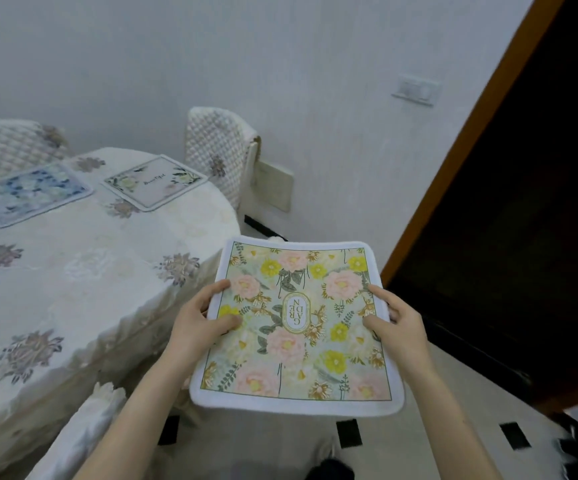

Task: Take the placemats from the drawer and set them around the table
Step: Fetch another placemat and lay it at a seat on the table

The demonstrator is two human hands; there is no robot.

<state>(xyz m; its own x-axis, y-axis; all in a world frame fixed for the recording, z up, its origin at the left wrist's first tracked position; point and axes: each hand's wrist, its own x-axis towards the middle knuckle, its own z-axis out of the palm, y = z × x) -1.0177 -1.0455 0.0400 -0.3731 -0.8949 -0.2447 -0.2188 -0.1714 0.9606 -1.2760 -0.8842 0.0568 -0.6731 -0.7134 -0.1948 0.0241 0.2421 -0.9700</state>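
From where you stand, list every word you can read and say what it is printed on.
"GARDEN": in the gold oval at the centre of the green, pink and yellow floral placemat, split over three rows and upside down to the camera; left hand and right hand hold its edges.
Script on the pale green-leaf placemat on the round table: too blurred to read.
Blue floral placemat: no text visible.

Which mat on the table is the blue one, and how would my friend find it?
Start at the round table with the flowery white cloth. Two placemats lie side by side at its far edge, in front of the chairs. The blue placemat is the left one; its neighbour, the pale placemat, is cream with writing in the middle, and the yellow-and-pink placemat is held off the table.
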